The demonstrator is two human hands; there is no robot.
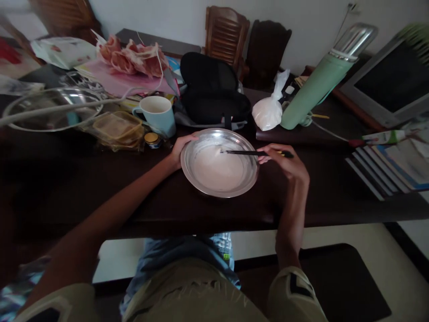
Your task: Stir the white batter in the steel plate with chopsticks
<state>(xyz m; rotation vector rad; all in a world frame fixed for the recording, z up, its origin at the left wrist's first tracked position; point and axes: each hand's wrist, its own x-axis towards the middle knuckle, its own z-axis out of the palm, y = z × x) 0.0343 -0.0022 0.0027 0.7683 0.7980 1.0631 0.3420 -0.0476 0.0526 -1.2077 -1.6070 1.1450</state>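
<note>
A round metal bowl (220, 192) stands on the dark table near its front edge, with a pale, creamy mixture (217, 170) covering its bottom. My left hand (182, 150) grips the bowl's left rim, fingers on the outside and thumb laid over the edge. Above the bowl's right rim, my right hand (284, 161) is closed around dark chopsticks (239, 152). Their tips reach into the mixture near the middle of the bowl. The fingers of the left hand are partly hidden behind the rim.
Behind the bowl lies an open black case (214, 103). To its left are a light blue mug (157, 116), a small jar (152, 140) and a glass bowl (53, 127). Rightward stand a tied bag of white powder (268, 112), a green thermos (317, 87) and stacked books (398, 165).
</note>
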